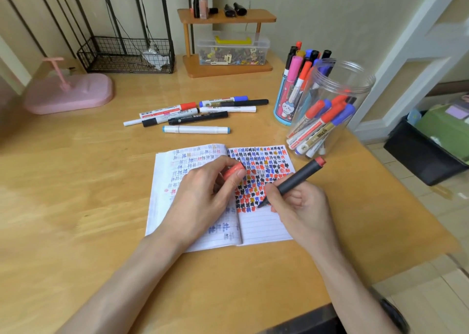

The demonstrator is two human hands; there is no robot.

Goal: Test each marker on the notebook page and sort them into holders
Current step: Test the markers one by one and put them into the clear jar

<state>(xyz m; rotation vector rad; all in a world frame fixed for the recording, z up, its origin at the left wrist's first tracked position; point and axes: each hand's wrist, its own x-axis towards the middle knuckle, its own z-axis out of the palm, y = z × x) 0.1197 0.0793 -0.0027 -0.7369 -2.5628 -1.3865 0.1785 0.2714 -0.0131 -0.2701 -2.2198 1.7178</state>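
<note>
An open notebook (264,226) lies on the desk, its right page dense with red, blue and black marks. My right hand (298,207) grips a black marker with red ends (299,175), tip touching the page below the marks. My left hand (203,199) rests on the left page and pinches the marker's red cap (232,170). Several loose markers (195,114) lie beyond the notebook. A blue cup holder (283,110) stands full of markers, and a clear plastic jar (337,100) beside it holds several more.
A pink stand (68,94) sits at the far left, a black wire basket (127,56) behind it. A wooden shelf (225,42) with a clear clip box stands at the back. The desk's right edge drops to a floor with a black bin (423,156).
</note>
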